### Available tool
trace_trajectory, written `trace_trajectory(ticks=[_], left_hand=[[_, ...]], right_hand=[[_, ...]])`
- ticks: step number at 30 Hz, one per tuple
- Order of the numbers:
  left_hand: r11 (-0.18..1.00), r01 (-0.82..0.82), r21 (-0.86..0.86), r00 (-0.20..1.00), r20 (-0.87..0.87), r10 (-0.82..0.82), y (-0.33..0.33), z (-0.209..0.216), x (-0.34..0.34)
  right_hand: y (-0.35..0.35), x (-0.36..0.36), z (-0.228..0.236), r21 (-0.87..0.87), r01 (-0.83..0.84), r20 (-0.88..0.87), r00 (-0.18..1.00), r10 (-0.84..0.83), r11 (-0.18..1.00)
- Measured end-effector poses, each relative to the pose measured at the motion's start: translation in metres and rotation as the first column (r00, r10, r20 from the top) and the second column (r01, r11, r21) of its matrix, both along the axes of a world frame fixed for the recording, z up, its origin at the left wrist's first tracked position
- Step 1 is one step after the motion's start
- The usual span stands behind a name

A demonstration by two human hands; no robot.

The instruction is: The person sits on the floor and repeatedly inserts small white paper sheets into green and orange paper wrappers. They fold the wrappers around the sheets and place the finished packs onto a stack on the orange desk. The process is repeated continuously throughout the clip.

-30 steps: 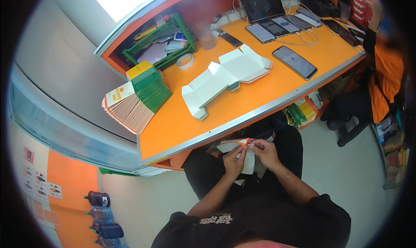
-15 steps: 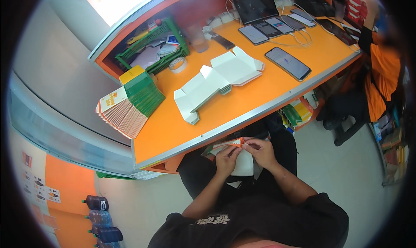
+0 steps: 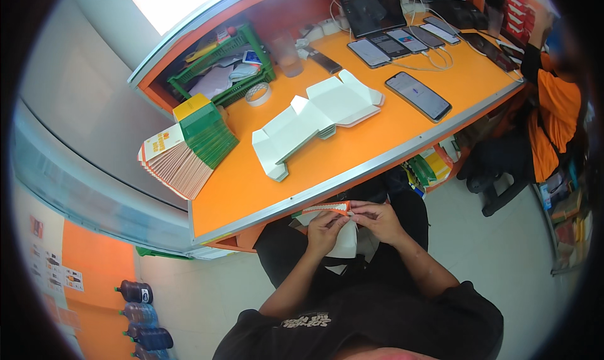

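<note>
Over my lap, just below the table's front edge, I hold a partly folded paper carton (image 3: 345, 243), white inside with orange and green outside. The fingers of my left hand (image 3: 323, 233) pinch its upper edge. Close beside them, my right hand (image 3: 381, 223) pinches the orange corner, the fingertips of both hands nearly touching. Part of the carton is hidden behind my fingers. On the table ahead lies a stack of flat white carton blanks (image 3: 301, 122) with their flaps spread. To its left, many folded cartons (image 3: 206, 137) in green, yellow and white stand fanned in a row.
The orange table (image 3: 242, 196) has a metal edge. On it are a roll of tape (image 3: 258, 94), a green basket (image 3: 242, 96), a phone (image 3: 418, 96), several charging phones and a tablet (image 3: 371, 11). A person in orange (image 3: 557, 118) is at the right; water jugs (image 3: 148, 337) lie lower left.
Both hands have shifted slightly left with the carton, and its white panel looks narrower, turned a little. The things on the table stay in place.
</note>
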State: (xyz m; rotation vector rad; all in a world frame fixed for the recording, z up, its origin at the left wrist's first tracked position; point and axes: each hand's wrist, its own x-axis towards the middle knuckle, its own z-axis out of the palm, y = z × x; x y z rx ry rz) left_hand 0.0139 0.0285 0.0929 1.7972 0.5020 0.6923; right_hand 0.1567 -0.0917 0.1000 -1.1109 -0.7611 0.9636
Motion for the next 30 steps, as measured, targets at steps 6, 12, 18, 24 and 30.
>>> trace_trajectory(ticks=[6,12,18,24,30], left_hand=[[0.970,0.082,-0.230,0.995,0.068,-0.068,0.002,0.003,0.001],[0.946,-0.025,-0.324,0.990,0.125,0.069,-0.008,-0.017,0.010],[0.987,-0.126,0.096,0.985,0.129,0.113,-0.026,-0.016,0.006],[0.594,0.740,-0.316,0.560,-0.201,-0.804,-0.034,0.087,-0.038],[0.728,0.444,0.523,0.892,-0.179,-0.416,-0.026,0.084,-0.019]], right_hand=[[0.007,0.003,-0.015,0.096,0.038,0.071,0.996,-0.044,0.995],[0.018,-0.007,-0.020,0.115,0.129,0.057,0.989,-0.136,0.985],[0.025,-0.032,-0.026,0.151,0.364,0.065,0.924,-0.377,0.919],[0.028,0.007,-0.012,0.128,0.366,0.588,0.720,-0.368,0.922],[0.030,0.002,-0.024,-0.065,-0.166,0.549,0.817,0.174,0.984]])
